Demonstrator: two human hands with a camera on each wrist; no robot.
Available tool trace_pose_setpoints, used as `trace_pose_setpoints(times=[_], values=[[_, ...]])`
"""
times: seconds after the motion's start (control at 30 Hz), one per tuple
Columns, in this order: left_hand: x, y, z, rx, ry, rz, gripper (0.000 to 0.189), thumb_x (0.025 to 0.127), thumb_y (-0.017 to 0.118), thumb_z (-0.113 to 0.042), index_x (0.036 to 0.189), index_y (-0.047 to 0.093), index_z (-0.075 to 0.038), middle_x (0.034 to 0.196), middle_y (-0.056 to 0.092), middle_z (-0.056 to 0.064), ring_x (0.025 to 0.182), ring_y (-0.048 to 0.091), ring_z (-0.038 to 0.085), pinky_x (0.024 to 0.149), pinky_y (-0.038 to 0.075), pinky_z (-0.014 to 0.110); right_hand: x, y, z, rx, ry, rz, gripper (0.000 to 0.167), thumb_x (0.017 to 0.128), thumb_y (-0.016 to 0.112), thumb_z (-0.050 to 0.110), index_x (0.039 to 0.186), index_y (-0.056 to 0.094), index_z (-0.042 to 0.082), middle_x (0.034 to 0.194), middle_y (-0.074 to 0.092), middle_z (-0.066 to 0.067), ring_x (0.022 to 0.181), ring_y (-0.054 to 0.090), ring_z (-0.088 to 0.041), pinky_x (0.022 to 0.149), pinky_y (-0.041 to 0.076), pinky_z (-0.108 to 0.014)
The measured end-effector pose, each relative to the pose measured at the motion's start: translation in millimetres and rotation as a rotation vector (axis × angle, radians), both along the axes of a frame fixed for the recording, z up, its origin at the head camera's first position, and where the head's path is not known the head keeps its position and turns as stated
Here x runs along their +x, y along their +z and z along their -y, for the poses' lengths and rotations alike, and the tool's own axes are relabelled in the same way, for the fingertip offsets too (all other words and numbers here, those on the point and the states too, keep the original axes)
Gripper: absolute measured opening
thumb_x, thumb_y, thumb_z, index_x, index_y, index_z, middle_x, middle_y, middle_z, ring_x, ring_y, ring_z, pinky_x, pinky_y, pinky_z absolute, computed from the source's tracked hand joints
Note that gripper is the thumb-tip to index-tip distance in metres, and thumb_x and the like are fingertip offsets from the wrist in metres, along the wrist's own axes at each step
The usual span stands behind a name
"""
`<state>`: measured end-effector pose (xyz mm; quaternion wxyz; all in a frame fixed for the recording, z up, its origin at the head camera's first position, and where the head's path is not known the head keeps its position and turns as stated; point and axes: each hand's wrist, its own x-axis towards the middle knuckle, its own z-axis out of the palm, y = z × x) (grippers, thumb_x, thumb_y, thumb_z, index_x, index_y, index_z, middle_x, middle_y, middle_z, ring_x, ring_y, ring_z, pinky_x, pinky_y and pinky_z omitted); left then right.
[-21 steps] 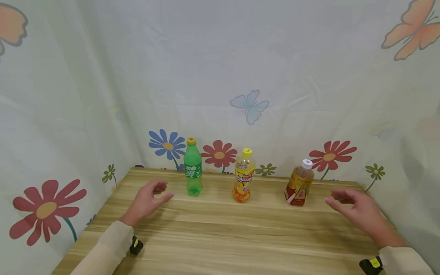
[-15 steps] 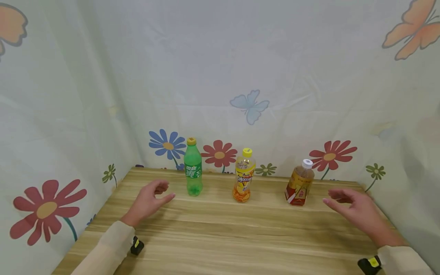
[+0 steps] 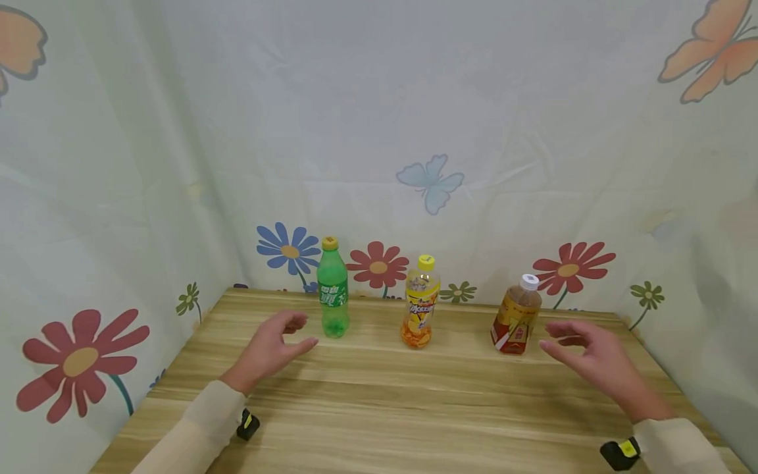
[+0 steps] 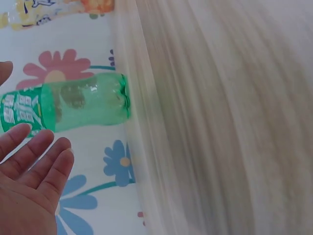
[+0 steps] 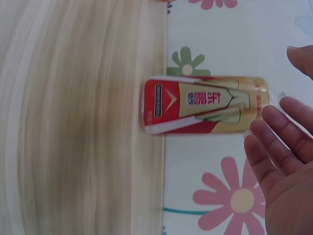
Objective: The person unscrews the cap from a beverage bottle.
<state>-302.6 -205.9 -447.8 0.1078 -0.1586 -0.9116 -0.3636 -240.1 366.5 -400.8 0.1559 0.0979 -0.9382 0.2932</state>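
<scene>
A green plastic bottle (image 3: 333, 296) with a yellow cap stands upright at the left of the table's back. My left hand (image 3: 271, 345) is just left of it, apart from it, with thumb spread and fingers loosely bent. In the left wrist view that hand (image 4: 34, 176) has nothing in its grasp. Toward the right stands a drink bottle with a red and gold label (image 3: 516, 321) and a white cap. My right hand (image 3: 598, 359) hovers to its right, thumb apart from the fingers, holding nothing. In the right wrist view the label (image 5: 205, 105) faces the palm side.
Between these two stands a clear bottle with a yellow cap and orange drink (image 3: 419, 309). All three are on a wood-grain table (image 3: 403, 408). A white cloth wall (image 3: 331, 131) printed with flowers and butterflies closes off the back and sides.
Both hands have moved inward: the left hand rightward toward the green bottle, the right hand leftward toward the red and gold bottle. The bottles have stayed in place.
</scene>
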Motion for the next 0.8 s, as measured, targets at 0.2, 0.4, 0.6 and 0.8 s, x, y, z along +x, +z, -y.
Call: trace_pose_setpoints(times=[0.2, 0.4, 0.6, 0.8], values=[[0.6, 2.8, -9.7, -0.067, -0.028, -0.064, 0.060, 0.088, 0.080, -0.043, 0.132, 0.063, -0.005, 0.127, 0.068, 0.011, 0.116, 0.066, 0.031, 0.099, 0.056, 0.050, 0.9, 7.7, 15.7, -0.050, 0.040, 0.003, 0.045, 0.094, 0.076, 0.033, 0.127, 0.066, 0.005, 0.124, 0.071, -0.018, 0.098, 0.065, 0.001, 0.078, 0.055, -0.016], [0.0, 7.7, -15.9, -0.074, -0.049, -0.082, 0.061, 0.087, 0.081, -0.041, 0.134, 0.062, -0.007, 0.129, 0.068, 0.012, 0.118, 0.066, 0.031, 0.098, 0.057, 0.051, -2.9, 10.9, 30.7, -0.065, 0.091, -0.017, 0.045, 0.093, 0.077, 0.032, 0.127, 0.067, 0.004, 0.125, 0.071, -0.016, 0.101, 0.065, 0.000, 0.083, 0.053, -0.012], [1.3, 14.4, -25.4, -0.073, -0.084, -0.066, 0.061, 0.088, 0.081, -0.040, 0.135, 0.061, -0.007, 0.130, 0.068, 0.012, 0.119, 0.065, 0.031, 0.100, 0.056, 0.051, -10.8, 14.1, 44.9, -0.111, 0.149, -0.034, 0.042, 0.093, 0.077, 0.027, 0.129, 0.066, 0.008, 0.126, 0.070, -0.015, 0.101, 0.065, 0.000, 0.083, 0.053, -0.012], [-1.0, 16.1, -37.6, -0.098, -0.112, -0.142, 0.057, 0.089, 0.080, -0.039, 0.131, 0.062, -0.006, 0.125, 0.069, 0.010, 0.115, 0.067, 0.027, 0.100, 0.057, 0.047, -16.2, 18.1, 59.2, -0.148, 0.191, -0.014, 0.045, 0.093, 0.077, 0.027, 0.132, 0.065, 0.009, 0.125, 0.068, -0.013, 0.100, 0.069, -0.010, 0.080, 0.057, -0.016]])
